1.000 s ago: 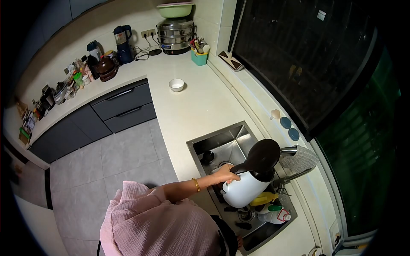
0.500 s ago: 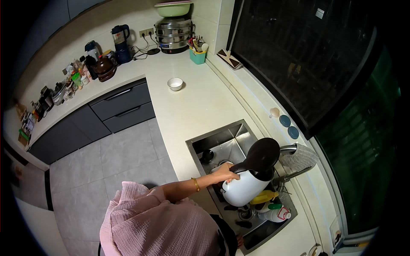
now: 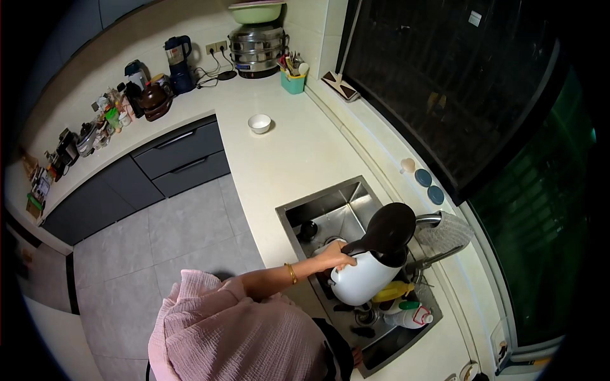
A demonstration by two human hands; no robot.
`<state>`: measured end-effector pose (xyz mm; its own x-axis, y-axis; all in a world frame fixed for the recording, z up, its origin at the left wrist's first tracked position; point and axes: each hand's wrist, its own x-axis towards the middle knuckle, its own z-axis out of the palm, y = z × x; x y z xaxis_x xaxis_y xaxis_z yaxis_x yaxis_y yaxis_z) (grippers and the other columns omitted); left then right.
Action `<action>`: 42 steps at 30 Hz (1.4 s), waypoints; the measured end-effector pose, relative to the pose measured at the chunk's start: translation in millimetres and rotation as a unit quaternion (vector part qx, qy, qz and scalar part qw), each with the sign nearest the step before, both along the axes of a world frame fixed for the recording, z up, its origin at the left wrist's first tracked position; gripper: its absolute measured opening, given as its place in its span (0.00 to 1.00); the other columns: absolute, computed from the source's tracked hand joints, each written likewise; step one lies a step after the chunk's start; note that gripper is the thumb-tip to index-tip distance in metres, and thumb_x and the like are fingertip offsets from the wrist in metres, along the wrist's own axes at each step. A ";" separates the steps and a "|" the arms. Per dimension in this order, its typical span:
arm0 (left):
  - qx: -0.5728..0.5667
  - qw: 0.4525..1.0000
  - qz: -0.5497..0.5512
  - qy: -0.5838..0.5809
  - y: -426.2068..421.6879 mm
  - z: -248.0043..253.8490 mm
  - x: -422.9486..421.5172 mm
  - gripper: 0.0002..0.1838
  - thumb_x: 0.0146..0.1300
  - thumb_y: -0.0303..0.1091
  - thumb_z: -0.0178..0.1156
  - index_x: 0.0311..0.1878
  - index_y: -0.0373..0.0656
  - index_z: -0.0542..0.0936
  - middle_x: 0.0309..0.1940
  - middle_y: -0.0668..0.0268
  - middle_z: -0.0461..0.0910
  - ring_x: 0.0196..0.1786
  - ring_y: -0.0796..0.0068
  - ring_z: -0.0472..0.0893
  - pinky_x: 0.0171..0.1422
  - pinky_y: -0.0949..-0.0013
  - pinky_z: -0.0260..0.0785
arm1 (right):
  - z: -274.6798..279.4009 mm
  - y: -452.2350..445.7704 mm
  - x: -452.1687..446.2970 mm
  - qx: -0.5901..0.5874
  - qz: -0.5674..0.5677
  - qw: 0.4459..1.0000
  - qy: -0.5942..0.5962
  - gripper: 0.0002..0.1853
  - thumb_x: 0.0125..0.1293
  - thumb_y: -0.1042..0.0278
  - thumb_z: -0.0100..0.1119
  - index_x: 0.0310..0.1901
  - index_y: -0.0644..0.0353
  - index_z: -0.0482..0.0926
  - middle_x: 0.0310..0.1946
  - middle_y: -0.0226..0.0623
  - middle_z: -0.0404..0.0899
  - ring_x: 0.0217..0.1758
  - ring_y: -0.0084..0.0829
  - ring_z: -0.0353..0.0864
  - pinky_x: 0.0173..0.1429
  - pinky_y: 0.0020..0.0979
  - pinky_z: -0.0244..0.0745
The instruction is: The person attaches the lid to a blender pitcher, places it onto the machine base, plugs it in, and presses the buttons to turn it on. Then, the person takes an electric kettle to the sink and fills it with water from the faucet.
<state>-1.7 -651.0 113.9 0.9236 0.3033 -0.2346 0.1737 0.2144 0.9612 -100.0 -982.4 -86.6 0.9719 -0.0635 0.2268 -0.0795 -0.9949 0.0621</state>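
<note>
My left hand (image 3: 335,255), with a gold bracelet at the wrist, is closed round the dark handle of a white electric kettle (image 3: 363,279). The kettle is tilted over the sink (image 3: 289,216), and its large dark lid (image 3: 391,227) stands open. Close by the kettle's mouth is the tap (image 3: 428,220), with a greyish mesh-like cover hanging beside it. Only a small part of my right hand (image 3: 357,357) shows at the sink's near edge, beside dark cloth; its fingers are mostly hidden.
In the sink beside the kettle lie a yellow bottle (image 3: 393,291) and a white bottle with a red handle (image 3: 412,317). A small black item (image 3: 308,231) sits at the left side. On the counter are a white bowl (image 3: 259,124) and a utensil holder (image 3: 293,83).
The whole view has shifted very slightly. My left hand keeps hold of the kettle in nearly the same place.
</note>
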 end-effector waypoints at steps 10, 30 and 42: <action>-0.009 1.000 -0.002 0.005 2.8 -2.4 -0.3 0.08 0.39 0.28 0.60 0.20 0.34 0.73 0.10 0.69 0.68 0.11 0.84 0.66 0.15 0.78 0.58 | -1.6 0.1 0.2 0.053 -0.001 0.999 -0.011 0.20 0.65 0.60 0.29 0.42 0.59 0.74 0.43 0.37 0.73 0.50 0.35 0.68 0.60 0.39 0.55; -0.021 0.999 -0.012 0.031 6.3 -6.6 -0.1 0.09 0.43 0.25 0.61 0.30 0.34 0.75 0.13 0.70 0.69 0.13 0.87 0.65 0.17 0.79 0.58 | 2.3 -2.6 -4.2 0.020 0.003 0.999 0.031 0.15 0.62 0.63 0.38 0.43 0.60 0.73 0.44 0.37 0.72 0.52 0.36 0.66 0.61 0.39 0.53; -0.038 0.999 0.000 0.026 2.5 6.5 -1.2 0.05 0.44 0.26 0.59 0.22 0.36 0.73 0.09 0.69 0.66 0.12 0.82 0.65 0.19 0.78 0.58 | 33.7 10.1 -4.9 0.143 0.039 0.989 -0.022 0.15 0.56 0.67 0.44 0.44 0.61 0.71 0.43 0.41 0.71 0.51 0.39 0.65 0.61 0.42 0.52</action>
<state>-2.9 -648.4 120.4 0.9093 0.2828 -0.3055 0.2236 0.2871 0.9314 -104.9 -972.3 -52.9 0.9660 -0.0559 0.2523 0.0025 -0.9743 -0.2254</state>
